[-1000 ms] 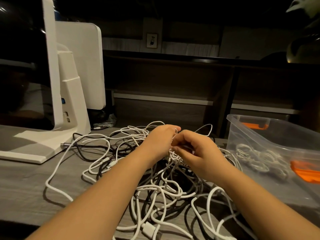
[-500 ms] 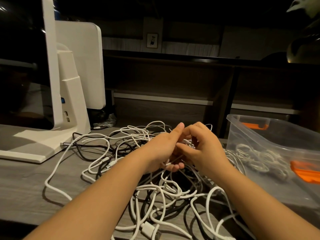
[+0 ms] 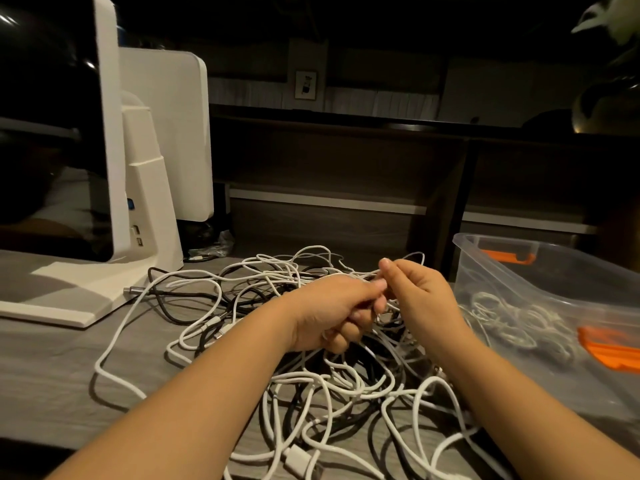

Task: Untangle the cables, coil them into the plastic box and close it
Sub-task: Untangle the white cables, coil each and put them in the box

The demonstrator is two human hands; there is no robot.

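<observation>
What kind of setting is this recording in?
Probably a home desk or study: a white monitor stands on a grey wood-grain desk, with dark shelving behind and a framed picture on the wall.

Dim, warm-toned, wide-angle view.
Lit from the near side: forearms and white monitor stand (image 3: 152,188) bright, far shelving (image 3: 346,161) sunk in darkness. Soft shadows under cables (image 3: 329,386) on counter (image 3: 45,368). Glare streaks on dark screen (image 3: 52,116). Bowed edges; slightly soft throughout.
</observation>
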